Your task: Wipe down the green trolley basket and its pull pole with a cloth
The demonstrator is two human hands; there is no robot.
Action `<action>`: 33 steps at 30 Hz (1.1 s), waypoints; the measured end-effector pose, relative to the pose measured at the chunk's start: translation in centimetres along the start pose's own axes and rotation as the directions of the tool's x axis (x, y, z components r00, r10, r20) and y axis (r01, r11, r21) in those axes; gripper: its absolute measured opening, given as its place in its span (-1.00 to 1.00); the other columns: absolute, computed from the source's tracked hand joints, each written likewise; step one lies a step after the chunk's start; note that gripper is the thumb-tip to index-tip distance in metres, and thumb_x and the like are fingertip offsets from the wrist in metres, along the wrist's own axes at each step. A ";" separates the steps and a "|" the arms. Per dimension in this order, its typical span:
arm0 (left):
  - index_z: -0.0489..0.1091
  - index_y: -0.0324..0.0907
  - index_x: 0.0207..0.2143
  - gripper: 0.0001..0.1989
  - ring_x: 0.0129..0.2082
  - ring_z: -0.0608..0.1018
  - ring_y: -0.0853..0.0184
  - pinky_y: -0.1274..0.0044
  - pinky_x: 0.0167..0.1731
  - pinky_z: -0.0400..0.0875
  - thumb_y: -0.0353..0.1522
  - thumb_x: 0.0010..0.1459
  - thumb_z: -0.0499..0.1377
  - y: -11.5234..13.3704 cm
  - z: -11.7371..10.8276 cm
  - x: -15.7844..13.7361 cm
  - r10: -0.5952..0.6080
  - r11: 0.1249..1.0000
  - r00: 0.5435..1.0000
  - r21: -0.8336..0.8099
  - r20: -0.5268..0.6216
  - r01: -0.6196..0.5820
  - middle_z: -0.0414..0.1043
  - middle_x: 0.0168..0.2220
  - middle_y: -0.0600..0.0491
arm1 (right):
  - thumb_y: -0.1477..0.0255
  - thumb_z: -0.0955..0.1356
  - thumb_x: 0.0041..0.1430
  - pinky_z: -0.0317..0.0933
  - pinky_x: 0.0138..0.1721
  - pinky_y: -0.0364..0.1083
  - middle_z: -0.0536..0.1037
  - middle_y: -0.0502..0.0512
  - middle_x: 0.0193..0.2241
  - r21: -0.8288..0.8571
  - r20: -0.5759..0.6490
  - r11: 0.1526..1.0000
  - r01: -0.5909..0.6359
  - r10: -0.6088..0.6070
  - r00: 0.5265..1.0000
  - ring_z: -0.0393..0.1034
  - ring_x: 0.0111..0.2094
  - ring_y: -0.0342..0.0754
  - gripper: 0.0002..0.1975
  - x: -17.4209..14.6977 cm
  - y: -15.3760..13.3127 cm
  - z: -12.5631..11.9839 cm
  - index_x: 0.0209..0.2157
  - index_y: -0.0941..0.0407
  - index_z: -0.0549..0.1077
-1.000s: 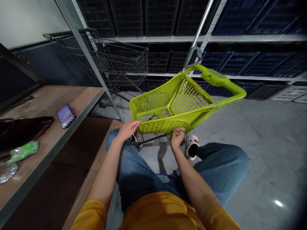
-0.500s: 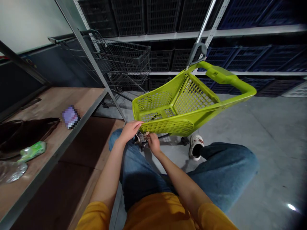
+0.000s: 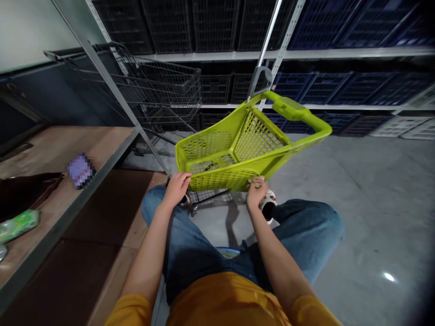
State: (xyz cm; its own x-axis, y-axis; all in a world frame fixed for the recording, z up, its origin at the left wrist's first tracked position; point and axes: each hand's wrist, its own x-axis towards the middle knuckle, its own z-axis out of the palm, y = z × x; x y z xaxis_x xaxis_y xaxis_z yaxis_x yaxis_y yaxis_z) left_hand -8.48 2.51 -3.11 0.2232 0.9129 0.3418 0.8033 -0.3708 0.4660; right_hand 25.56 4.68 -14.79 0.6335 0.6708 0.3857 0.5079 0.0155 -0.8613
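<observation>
Left hand lies palm-down on the near left corner of the green cart basket, fingers curled loosely over the rim, gripping lightly. Right hand is bunched at the basket's near lower edge, fingers clenched against the plastic; whether something small sits inside the fist I cannot tell. The basket is one piece of lime-green moulded plastic, walls perforated in a fine grid, wedge-shaped and tilted up toward the far right, ending in a thick smooth loop handle. It hangs in the air over the floor just ahead of the knees. Beneath it, a thin dark wire frame with one small caster in view. Two knees in faded blue denim; one pale perforated clog shows by the right wrist. Yellow-orange sleeves at the bottom edge. Floor is grey polished concrete, glossy, one light spot reflected. To the left, a wooden shelf on angled grey steel posts carries one dark brown leather-like bag, one crumpled green plastic packet and one small blurred purple item. Behind, one grey wire shopping trolley. Along the back, steel racking holds many ribbed plastic crates, black to the left, blue to the right.
</observation>
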 end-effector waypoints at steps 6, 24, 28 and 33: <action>0.43 -0.12 -0.06 -0.72 -0.04 0.50 0.23 0.37 0.04 0.37 -0.29 0.38 -0.04 0.0 -0.5 0.1 0.004 1.000 1.000 -0.024 0.023 -0.003 0.51 -0.08 -0.03 | 0.58 0.22 0.10 0.27 -0.04 0.01 0.46 0.13 -0.25 0.226 0.293 0.939 0.260 -0.320 0.901 0.35 -0.13 0.02 -0.77 -9.1 -12.2 4.8 -0.24 0.08 0.40; 0.44 -0.11 -0.07 -0.74 -0.03 0.51 0.26 0.34 0.07 0.40 -0.39 0.33 -0.01 -0.2 0.6 -0.3 -0.036 0.996 0.999 -0.080 -0.038 0.033 0.51 -0.09 -0.02 | 0.55 0.28 0.26 0.22 0.10 0.14 0.41 0.24 0.03 0.268 0.518 0.690 0.673 -0.692 0.503 0.21 0.03 0.13 -0.65 -8.5 -14.5 4.1 0.04 0.04 0.43; 0.44 -0.11 -0.06 -0.74 -0.01 0.51 0.25 0.31 0.10 0.40 -0.44 0.28 0.04 -0.3 0.6 -0.4 -0.035 0.993 0.999 -0.113 -0.042 0.030 0.50 -0.07 -0.02 | 0.55 0.28 0.26 0.25 0.05 0.09 0.47 0.22 -0.05 0.312 0.560 0.672 0.672 -0.701 0.441 0.23 -0.03 0.12 -0.69 -8.0 -15.9 4.1 0.02 0.08 0.45; 0.44 -0.15 -0.08 -0.77 -0.05 0.51 0.21 0.30 0.05 0.42 -0.45 0.24 0.09 0.0 1.0 -0.5 -0.055 0.993 0.996 -0.110 -0.076 0.046 0.50 -0.11 -0.05 | 0.51 0.24 0.34 0.26 0.07 0.10 0.47 0.22 -0.05 0.369 0.545 0.561 0.741 -0.776 0.317 0.26 -0.03 0.11 -0.72 -7.0 -16.9 3.2 0.01 0.07 0.46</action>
State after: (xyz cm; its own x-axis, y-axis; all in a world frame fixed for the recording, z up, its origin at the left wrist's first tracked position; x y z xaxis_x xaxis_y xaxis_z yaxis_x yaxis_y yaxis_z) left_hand -8.00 2.23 -4.10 0.1362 0.9162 0.3769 0.7471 -0.3448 0.5682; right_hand 10.69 2.06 -3.95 -0.5118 0.6045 0.6104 0.5388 0.7793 -0.3200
